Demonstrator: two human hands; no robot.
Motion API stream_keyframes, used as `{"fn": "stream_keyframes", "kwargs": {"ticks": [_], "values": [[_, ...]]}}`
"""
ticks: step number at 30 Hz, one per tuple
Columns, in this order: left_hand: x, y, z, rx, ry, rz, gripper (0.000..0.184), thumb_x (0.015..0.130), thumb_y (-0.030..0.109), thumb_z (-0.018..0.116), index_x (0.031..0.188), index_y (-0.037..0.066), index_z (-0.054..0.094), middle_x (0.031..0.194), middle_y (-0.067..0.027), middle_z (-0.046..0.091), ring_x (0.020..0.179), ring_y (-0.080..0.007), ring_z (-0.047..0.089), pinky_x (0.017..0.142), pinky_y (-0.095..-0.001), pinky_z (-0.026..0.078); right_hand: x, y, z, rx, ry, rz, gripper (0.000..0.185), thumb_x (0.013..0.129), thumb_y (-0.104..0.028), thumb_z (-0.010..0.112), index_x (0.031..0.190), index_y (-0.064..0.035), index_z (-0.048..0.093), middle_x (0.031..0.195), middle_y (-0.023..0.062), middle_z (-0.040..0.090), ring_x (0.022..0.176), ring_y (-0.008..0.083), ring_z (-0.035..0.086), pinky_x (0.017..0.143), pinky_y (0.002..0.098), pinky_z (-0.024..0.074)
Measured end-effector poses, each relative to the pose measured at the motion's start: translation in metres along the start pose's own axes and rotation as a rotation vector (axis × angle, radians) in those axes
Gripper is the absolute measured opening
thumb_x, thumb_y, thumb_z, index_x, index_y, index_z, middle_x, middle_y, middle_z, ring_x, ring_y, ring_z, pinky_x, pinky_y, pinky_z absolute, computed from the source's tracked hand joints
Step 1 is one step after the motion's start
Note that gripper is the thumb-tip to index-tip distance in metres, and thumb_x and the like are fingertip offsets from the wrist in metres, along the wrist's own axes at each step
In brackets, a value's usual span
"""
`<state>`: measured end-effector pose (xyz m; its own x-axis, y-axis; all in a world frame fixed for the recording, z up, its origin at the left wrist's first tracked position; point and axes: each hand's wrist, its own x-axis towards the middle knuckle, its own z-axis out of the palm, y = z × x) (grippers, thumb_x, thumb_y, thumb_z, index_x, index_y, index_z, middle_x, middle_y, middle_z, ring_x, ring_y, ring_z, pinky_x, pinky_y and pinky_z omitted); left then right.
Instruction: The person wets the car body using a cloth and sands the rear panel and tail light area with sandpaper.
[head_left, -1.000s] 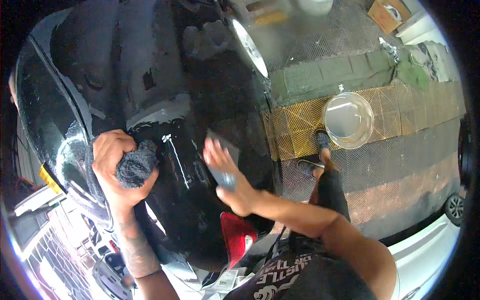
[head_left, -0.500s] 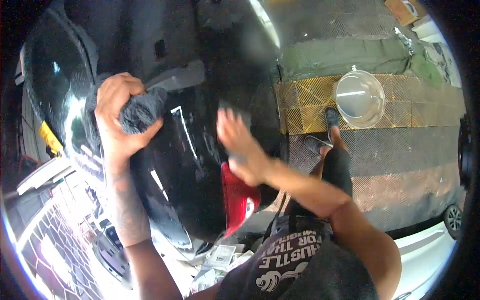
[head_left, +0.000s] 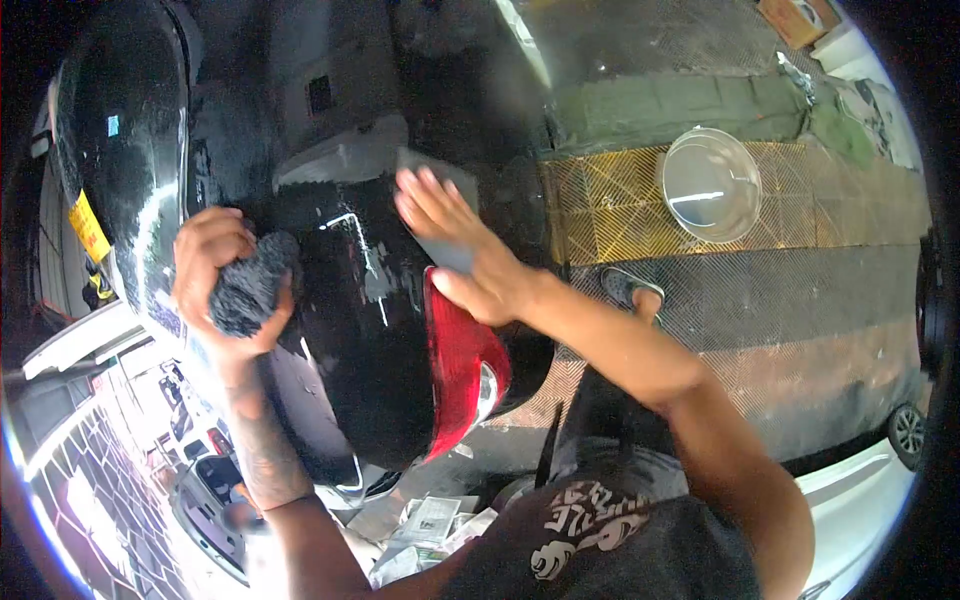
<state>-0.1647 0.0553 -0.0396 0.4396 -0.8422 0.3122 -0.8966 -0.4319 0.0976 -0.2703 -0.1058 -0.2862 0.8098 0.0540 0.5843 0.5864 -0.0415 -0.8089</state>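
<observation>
My left hand (head_left: 200, 275) is wrapped round a dark grey fluffy wash cloth (head_left: 250, 285), bunched up against the car's glossy black bodywork (head_left: 370, 400). Flat against the same panel, just above the red tail light (head_left: 455, 370), lies my right hand (head_left: 465, 245). Its fingers are stretched out with the thumb apart, over a thin grey sheet (head_left: 452, 257) that shows between thumb and palm and past the fingertips. What that sheet is made of I cannot tell. Wet-looking streaks and reflections cover the paint between both hands.
A clear bucket (head_left: 712, 190) with liquid stands on the yellow grid floor tiles (head_left: 610, 215) to the right. Behind it lies a green cloth (head_left: 680, 110). A white car (head_left: 850, 515) is at lower right, and papers (head_left: 435, 525) lie below the tail light.
My right hand has shifted up and left over the panel, the grey sheet moving with it. My left hand has come down slightly with the wash cloth. One foot is now hidden.
</observation>
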Motion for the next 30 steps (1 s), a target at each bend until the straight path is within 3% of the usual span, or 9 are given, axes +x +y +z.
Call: {"fn": "stream_keyframes", "kwargs": {"ticks": [3,5,6,10,14,17,20,26,30], "values": [[0.0,-0.005,0.0,0.0,0.001,-0.009,0.037,0.055,0.01,0.076,0.087,0.001,0.06,0.088,-0.0135,0.063,0.092,-0.0336,0.064,0.091,-0.0446,0.05,-0.136,-0.006,0.08,-0.007,0.063,0.127,0.077,0.1,-0.042,0.036,0.162,-0.0011,0.012,0.168,0.0244,0.006,0.156,0.0415,0.003,0.124,0.0556,0.0028],[0.001,-0.005,0.001,0.015,0.018,-0.023,0.035,0.059,0.006,0.076,0.089,-0.001,0.059,0.089,-0.0143,0.063,0.092,-0.0321,0.064,0.094,-0.0439,0.05,-0.142,-0.027,0.077,0.05,0.061,0.221,0.079,0.1,-0.042,0.037,0.161,0.0,0.011,0.167,0.0264,0.005,0.156,0.0428,0.005,0.124,0.057,0.0037],[-0.001,-0.004,0.002,0.002,0.024,-0.046,0.033,0.062,0.003,0.076,0.09,-0.001,0.06,0.091,-0.0142,0.063,0.094,-0.0307,0.065,0.095,-0.0419,0.049,-0.104,-0.024,0.064,-0.001,0.179,0.091,0.076,0.101,-0.04,0.037,0.161,0.0,0.012,0.168,0.0247,0.007,0.156,0.0409,0.005,0.125,0.0541,0.0045],[-0.006,-0.01,0.001,0.032,0.039,-0.038,0.031,0.066,0.0,0.076,0.094,-0.002,0.061,0.098,-0.0143,0.066,0.099,-0.0286,0.065,0.096,-0.0386,0.048,-0.013,-0.001,0.02,-0.034,0.198,0.017,0.074,0.101,-0.036,0.038,0.161,-0.0002,0.014,0.169,0.0207,0.008,0.156,0.0373,0.007,0.126,0.0498,0.005],[-0.004,-0.015,0.001,0.018,0.037,-0.018,0.03,0.07,0.001,0.077,0.097,-0.002,0.063,0.101,-0.014,0.067,0.101,-0.0269,0.065,0.097,-0.037,0.047,-0.122,-0.044,0.073,0.087,0.183,0.205,0.077,0.101,-0.038,0.036,0.16,0.0037,0.011,0.169,0.0223,0.005,0.156,0.0385,0.004,0.125,0.0513,0.0026],[-0.006,-0.012,0.002,0.045,0.054,-0.051,0.032,0.07,0.002,0.078,0.098,-0.001,0.064,0.102,-0.013,0.067,0.101,-0.0252,0.065,0.097,-0.0355,0.047,-0.111,-0.039,0.067,0.022,0.205,0.27,0.077,0.102,-0.041,0.031,0.16,0.0054,0.01,0.169,0.0232,0.003,0.157,0.0379,0.002,0.125,0.0507,0.0013],[-0.006,-0.01,0.005,0.064,0.06,-0.095,0.033,0.069,0.003,0.078,0.099,0.0,0.065,0.103,-0.0131,0.068,0.101,-0.0247,0.066,0.096,-0.0351,0.047,-0.062,0.022,0.029,0.047,0.265,0.273,0.079,0.102,-0.047,0.029,0.16,0.0032,0.01,0.169,0.0229,0.001,0.156,0.039,0.002,0.125,0.0511,0.002],[-0.002,-0.005,-0.002,0.082,0.028,-0.083,0.033,0.068,0.004,0.078,0.097,0.0,0.064,0.103,-0.0141,0.068,0.099,-0.0261,0.066,0.093,-0.0351,0.048,-0.146,-0.049,0.094,0.054,0.235,0.324,0.079,0.103,-0.048,0.03,0.161,0.0022,0.011,0.168,0.0236,0.005,0.156,0.0394,0.002,0.124,0.0542,0.004],[0.0,-0.004,0.001,0.045,0.015,-0.083,0.034,0.067,0.004,0.079,0.097,0.0,0.063,0.102,-0.0145,0.068,0.098,-0.0271,0.066,0.092,-0.0354,0.048,-0.054,-0.002,0.034,0.011,0.271,0.254,0.079,0.104,-0.05,0.027,0.16,0.0025,0.011,0.169,0.0224,0.005,0.156,0.0388,0.002,0.125,0.0516,0.002]]}}
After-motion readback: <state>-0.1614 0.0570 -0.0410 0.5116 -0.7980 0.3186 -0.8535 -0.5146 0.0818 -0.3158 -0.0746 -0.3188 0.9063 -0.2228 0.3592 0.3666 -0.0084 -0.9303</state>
